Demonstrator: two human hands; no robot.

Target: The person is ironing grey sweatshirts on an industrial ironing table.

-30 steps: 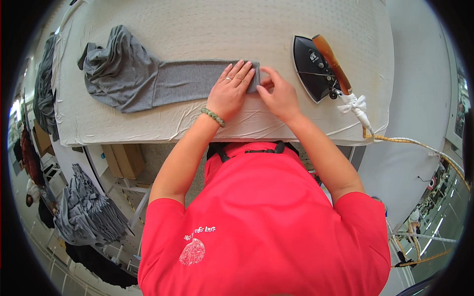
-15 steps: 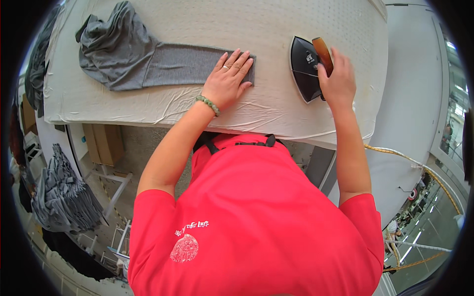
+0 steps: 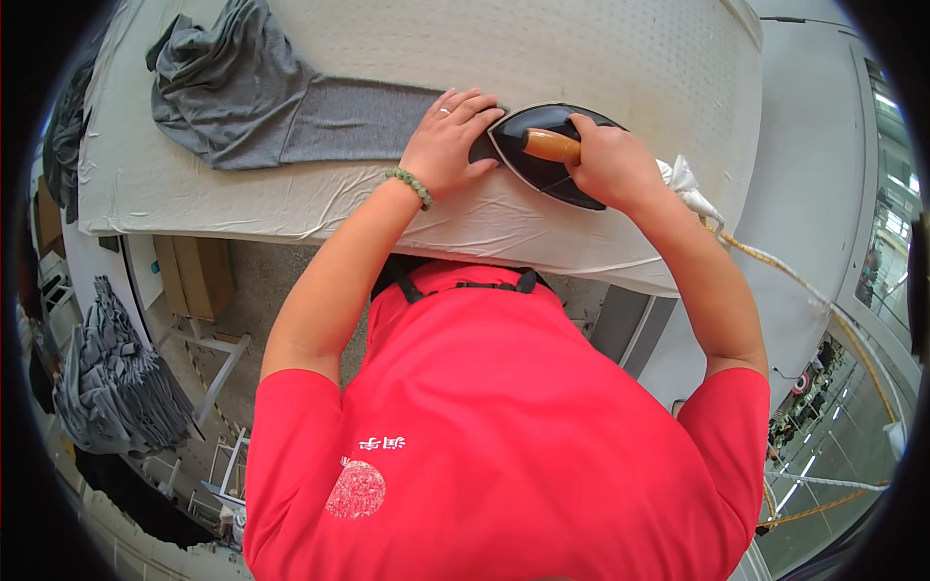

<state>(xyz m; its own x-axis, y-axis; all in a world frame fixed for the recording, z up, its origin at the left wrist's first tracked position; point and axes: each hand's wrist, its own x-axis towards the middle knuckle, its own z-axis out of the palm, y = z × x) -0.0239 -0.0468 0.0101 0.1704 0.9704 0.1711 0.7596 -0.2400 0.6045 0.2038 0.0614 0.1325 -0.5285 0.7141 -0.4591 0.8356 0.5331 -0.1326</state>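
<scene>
Moved leftward since the earlier frame, the iron (image 3: 542, 175) sat at the head view's upper centre, the right hand (image 3: 618, 165) curled round its handle (image 3: 550, 145); the left hand (image 3: 444, 147) lay spread on the grey garment (image 3: 300, 116), upper left.

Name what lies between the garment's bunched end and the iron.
In the head view: the garment's flat length, with the left hand resting on its right end.
</scene>
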